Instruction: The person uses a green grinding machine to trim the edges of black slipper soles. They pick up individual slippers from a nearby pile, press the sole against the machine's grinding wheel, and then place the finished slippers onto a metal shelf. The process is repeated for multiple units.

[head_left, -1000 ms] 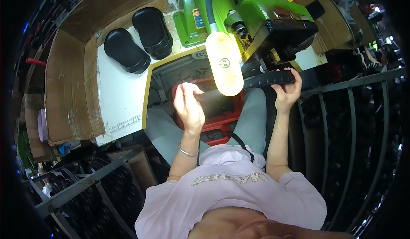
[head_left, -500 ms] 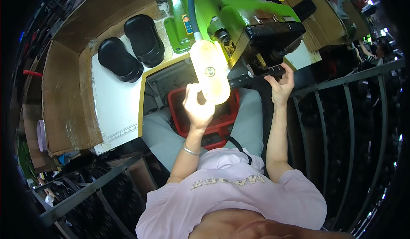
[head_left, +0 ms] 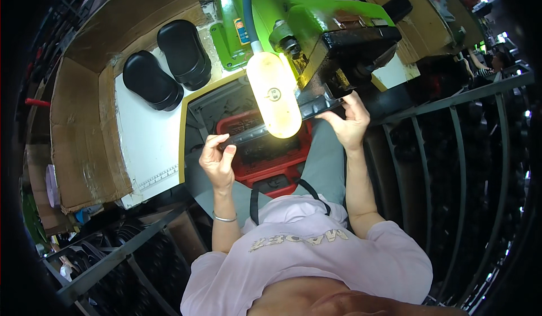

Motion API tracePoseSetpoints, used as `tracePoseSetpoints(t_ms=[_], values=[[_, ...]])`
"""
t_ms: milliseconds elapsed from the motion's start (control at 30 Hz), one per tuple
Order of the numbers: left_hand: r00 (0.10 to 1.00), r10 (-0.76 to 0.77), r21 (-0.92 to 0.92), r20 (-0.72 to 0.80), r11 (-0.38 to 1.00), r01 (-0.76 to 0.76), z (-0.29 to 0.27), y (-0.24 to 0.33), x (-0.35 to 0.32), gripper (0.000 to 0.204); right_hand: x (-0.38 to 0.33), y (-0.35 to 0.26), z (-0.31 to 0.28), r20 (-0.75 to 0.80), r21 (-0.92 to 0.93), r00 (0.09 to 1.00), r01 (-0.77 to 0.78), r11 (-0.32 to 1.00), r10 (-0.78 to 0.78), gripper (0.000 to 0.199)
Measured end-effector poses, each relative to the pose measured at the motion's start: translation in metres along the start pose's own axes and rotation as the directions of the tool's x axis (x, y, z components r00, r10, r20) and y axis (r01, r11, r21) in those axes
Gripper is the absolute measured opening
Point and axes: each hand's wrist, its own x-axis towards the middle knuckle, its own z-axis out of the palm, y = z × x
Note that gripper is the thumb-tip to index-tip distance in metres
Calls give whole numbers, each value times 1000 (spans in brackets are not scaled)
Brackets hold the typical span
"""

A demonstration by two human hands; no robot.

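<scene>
A long, thin black strip-like piece is stretched between my two hands below the machine head, tilted with its right end higher. My left hand pinches the left end between thumb and fingers. At the other end, my right hand grips it close under the dark head of the green machine. A lit oval lamp covers the strip's middle. Whether the piece is a sole seen edge-on, I cannot tell.
Two stacks of black sole-shaped pieces stand on the white table, walled by cardboard. Below my hands, a red crate sits between my legs. Metal rails run along the right, with another at lower left.
My left hand has moved left and down from beside the lamp. My right hand has come slightly left and down from the machine head. The black strip now shows between them.
</scene>
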Motion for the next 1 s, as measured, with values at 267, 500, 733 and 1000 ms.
tracePoseSetpoints(t_ms=[267,500,733,1000], values=[[956,-143,396,256,918,31,-4,50,17,21,-6,-13,16,10,-92,989,148,985,-148,54],[996,81,459,34,884,-87,26,25,17,3,-1,-20,18,21,-144,974,226,963,-225,53],[889,225,656,399,607,-448,46,38,10,53,-4,-23,31,39,-136,966,257,957,-254,51],[923,301,558,239,735,-384,63,-7,13,40,-7,-9,40,20,-56,949,315,947,-315,56]])
